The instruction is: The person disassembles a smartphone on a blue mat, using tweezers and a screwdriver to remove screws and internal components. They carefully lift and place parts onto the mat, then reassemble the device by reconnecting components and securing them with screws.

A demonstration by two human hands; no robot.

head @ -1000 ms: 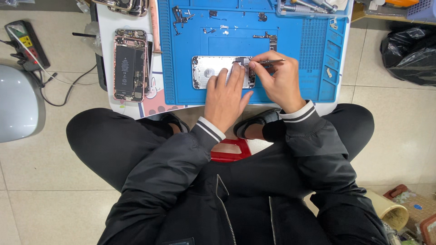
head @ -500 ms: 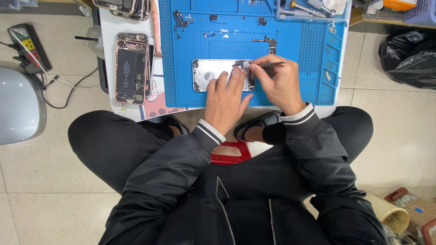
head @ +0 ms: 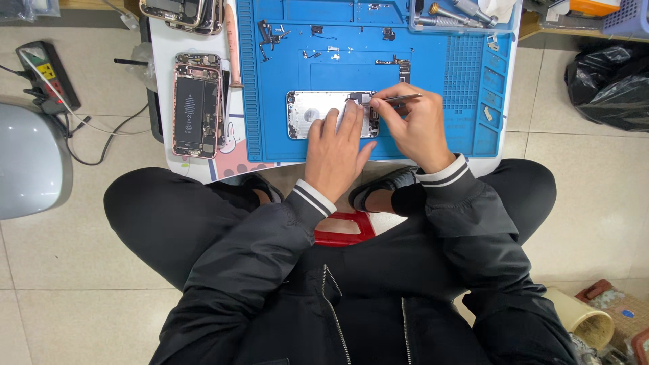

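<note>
A silver phone housing [head: 312, 111] lies opened on the blue repair mat [head: 446, 74]. My left hand [head: 336, 154] rests flat on the housing's lower right part, fingers pressing it down. My right hand [head: 418, 126] pinches metal tweezers [head: 395, 99] whose tips reach into the housing's upper right corner. Small screws and black parts [head: 272, 31] lie scattered at the mat's far side.
An opened rose-gold phone [head: 197, 105] with its battery showing lies left of the mat; another opened phone [head: 182, 11] is beyond it. A tool tray [head: 460, 15] sits top right. A power strip [head: 46, 76], a grey bin [head: 30, 162] and a black bag [head: 612, 81] stand on the floor.
The view has shifted slightly. Both hands stay on the housing, with the tweezers' tips still at its upper right corner.
</note>
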